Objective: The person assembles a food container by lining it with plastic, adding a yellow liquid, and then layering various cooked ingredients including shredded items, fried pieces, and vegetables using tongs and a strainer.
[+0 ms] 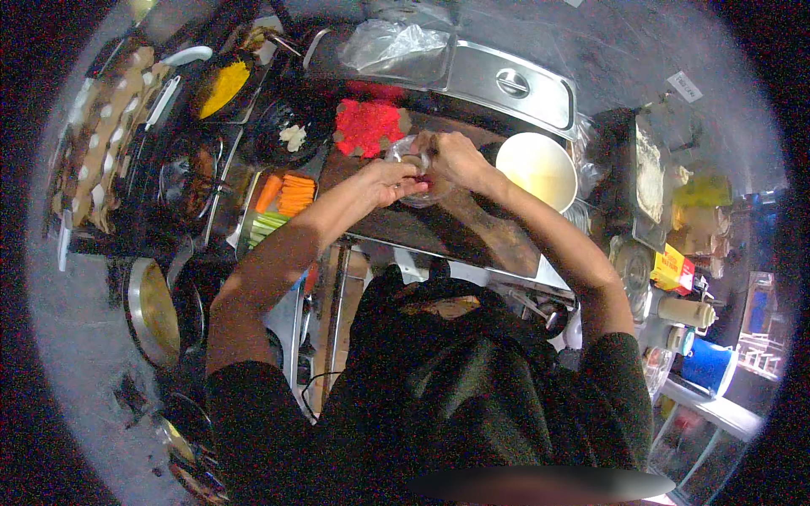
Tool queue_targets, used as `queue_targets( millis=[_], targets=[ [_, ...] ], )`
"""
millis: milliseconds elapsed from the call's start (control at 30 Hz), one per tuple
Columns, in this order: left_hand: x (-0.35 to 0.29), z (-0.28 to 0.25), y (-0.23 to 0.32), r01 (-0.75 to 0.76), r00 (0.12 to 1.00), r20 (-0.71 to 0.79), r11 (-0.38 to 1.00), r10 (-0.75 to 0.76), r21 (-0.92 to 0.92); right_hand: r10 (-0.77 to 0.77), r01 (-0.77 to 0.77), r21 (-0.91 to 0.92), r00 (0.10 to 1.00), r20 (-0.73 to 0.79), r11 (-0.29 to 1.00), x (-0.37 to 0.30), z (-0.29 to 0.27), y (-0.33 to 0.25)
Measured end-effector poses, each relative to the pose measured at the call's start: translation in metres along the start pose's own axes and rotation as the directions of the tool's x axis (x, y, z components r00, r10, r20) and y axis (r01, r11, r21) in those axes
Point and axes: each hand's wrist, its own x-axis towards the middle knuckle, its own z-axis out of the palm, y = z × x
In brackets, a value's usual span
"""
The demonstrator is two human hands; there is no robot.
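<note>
A clear plastic bag or cup [400,150] was positioned between the left hand [392,182] and the right hand [458,160], above the dark board [498,232]; close two-handed handling seemed to be the step in hand. The left fingers were partly bent, the right curled more tightly; whether the plastic was gripped by either could not be made out. Steady, coordinated fingers seemed called for next. The right fingertips were hidden, and a small dark-red item [425,179] was too blurred to be identified.
</note>
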Motion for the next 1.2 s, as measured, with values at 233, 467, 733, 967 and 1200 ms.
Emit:
queue_targets(
  millis=[233,467,733,967,1200],
  targets=[
    [0.004,-0.002,-0.005,-0.064,0.997,-0.034,0.997,0.063,-0.033,-0.3,0.319,-0.54,0.946,0.126,0.779,-0.031,-0.027,-0.031],
    [0.009,-0.015,-0.006,0.105,0.99,0.108,0.99,-0.095,-0.089,0.35,-0.733,0.454,0.656,0.668,0.507,-0.026,-0.041,-0.038],
    [0.006,0.009,-0.012,0.011,0.999,0.034,0.991,-0.006,-0.134,0.011,-0.07,-0.163,0.943,-0.333,0.984,-0.038,-0.026,-0.032],
    [0.017,0.022,-0.027,-0.13,0.991,-0.041,0.964,0.124,-0.231,0.299,-0.277,0.12,0.92,-0.252,0.953,-0.045,-0.003,-0.045],
    [0.018,0.023,-0.03,-0.168,0.984,-0.096,0.948,0.147,-0.27,0.366,-0.327,0.186,0.899,-0.241,0.926,-0.036,0.013,-0.033]
  ],
)
